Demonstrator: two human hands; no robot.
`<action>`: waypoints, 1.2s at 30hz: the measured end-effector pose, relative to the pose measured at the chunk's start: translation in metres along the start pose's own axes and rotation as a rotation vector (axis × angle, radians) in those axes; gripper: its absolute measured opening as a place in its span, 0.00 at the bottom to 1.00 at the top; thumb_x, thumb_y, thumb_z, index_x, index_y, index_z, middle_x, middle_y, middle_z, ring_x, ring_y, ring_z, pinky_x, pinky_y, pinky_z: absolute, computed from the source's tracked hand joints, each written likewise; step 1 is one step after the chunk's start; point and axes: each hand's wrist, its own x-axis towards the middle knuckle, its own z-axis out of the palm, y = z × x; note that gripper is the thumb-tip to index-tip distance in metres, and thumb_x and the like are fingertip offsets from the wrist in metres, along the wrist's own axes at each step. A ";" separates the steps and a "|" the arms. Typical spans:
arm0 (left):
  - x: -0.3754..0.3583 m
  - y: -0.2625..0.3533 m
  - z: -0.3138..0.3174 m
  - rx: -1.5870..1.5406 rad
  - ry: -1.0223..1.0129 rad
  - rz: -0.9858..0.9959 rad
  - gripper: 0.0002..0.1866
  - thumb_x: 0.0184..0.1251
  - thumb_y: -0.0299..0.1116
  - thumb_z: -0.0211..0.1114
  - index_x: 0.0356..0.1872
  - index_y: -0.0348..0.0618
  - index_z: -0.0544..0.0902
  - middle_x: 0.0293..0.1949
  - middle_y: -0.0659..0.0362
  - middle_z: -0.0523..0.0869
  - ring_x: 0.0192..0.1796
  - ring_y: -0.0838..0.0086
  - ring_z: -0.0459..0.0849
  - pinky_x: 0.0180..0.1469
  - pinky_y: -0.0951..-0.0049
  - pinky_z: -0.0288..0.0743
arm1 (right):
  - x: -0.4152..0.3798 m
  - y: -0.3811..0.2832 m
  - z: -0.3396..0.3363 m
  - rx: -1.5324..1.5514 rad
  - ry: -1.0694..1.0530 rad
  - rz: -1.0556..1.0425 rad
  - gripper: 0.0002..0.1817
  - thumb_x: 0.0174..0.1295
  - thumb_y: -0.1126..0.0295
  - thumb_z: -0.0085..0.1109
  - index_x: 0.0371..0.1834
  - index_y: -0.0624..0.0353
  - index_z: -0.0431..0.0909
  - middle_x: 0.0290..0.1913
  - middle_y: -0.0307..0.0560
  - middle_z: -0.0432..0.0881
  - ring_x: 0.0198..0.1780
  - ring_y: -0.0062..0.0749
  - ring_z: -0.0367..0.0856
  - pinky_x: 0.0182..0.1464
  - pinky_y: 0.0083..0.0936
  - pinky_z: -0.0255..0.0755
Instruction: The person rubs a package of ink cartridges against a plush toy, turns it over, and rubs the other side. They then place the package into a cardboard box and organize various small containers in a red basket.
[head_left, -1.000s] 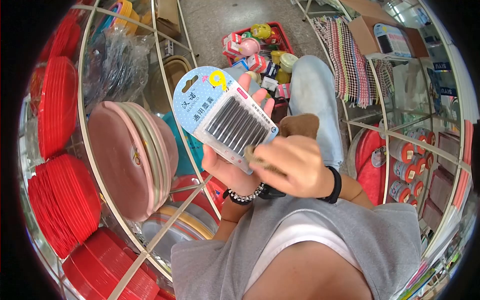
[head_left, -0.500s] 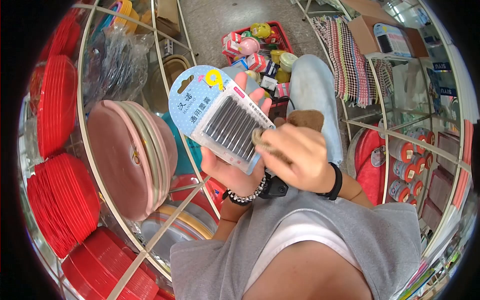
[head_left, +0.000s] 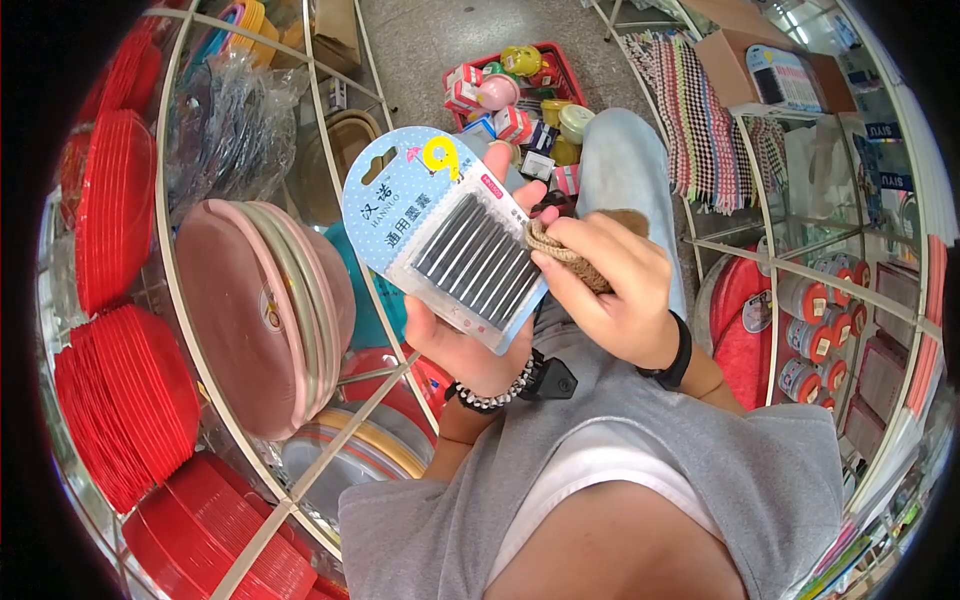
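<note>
A blister pack of ink cartridges (head_left: 474,254) lies tilted across my left hand (head_left: 468,355), its printed front facing me. The thumb is at the pack's lower left edge, and fingertips show behind its far right side. Several dark tubes sit in a row under the clear plastic, below a light blue dotted header with a yellow 9. My right hand (head_left: 615,290) pinches a folded brown cloth (head_left: 572,258) at the pack's right edge. Part of the cloth is hidden behind the fingers.
Ahead on the floor is a red basket (head_left: 572,82) full of small boxes and jars. Shelves on the left hold pink basins (head_left: 235,320) and stacked red basins (head_left: 125,410). To the right are a woven striped mat (head_left: 690,130), an open carton (head_left: 725,75) and lidded jars (head_left: 800,340).
My right hand has drawn the cloth up and right, from over the cartridges to the pack's edge. The pack has shifted slightly right, showing more of its tubes.
</note>
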 end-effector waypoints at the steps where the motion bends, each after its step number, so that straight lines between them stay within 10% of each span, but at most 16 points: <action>1: 0.000 0.000 0.004 0.017 0.039 0.003 0.47 0.51 0.64 0.44 0.63 0.36 0.48 0.62 0.40 0.53 0.57 0.56 0.68 0.56 0.61 0.65 | -0.001 0.001 0.001 -0.058 -0.002 -0.047 0.13 0.42 0.76 0.62 0.33 0.62 0.74 0.21 0.44 0.72 0.19 0.33 0.72 0.19 0.24 0.65; 36: -0.002 -0.005 -0.001 0.266 -0.026 0.088 0.45 0.52 0.62 0.42 0.64 0.37 0.48 0.63 0.41 0.52 0.59 0.52 0.64 0.58 0.57 0.61 | -0.003 -0.004 0.003 -0.093 -0.034 -0.045 0.11 0.43 0.75 0.61 0.31 0.62 0.73 0.21 0.43 0.71 0.18 0.33 0.72 0.19 0.24 0.64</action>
